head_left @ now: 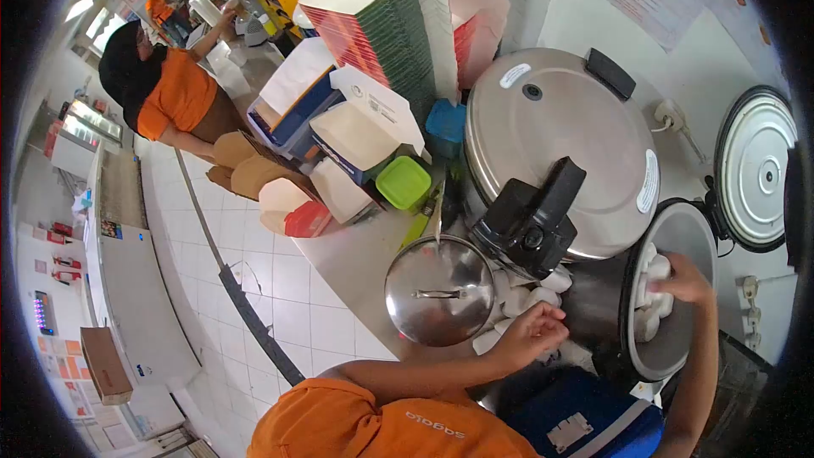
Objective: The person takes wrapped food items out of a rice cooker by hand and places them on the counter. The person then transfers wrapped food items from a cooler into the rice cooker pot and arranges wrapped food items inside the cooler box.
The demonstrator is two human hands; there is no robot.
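Observation:
My right hand (pixel 685 280) reaches into an open metal cooker (pixel 691 237) and has its fingers on white wrapped bundles (pixel 649 293) stacked inside. My left hand (pixel 536 337) hovers beside the cooker, above more white bundles (pixel 543 295) on the counter; its fingers are curled and I see nothing plainly held. Left of these bundles lies a round shiny metal lid (pixel 439 290). Behind stands a large closed cooker (pixel 560 136) with a black latch. The open cooker's lid (pixel 759 170) is tilted up at the right.
Stacked paper boxes (pixel 381 25), open cartons (pixel 365 136), a green container (pixel 403 183) and a blue container (pixel 445 123) crowd the counter at the back left. A co-worker in orange (pixel 182 89) stands beyond them. A blue bag (pixel 585 416) is close to my body.

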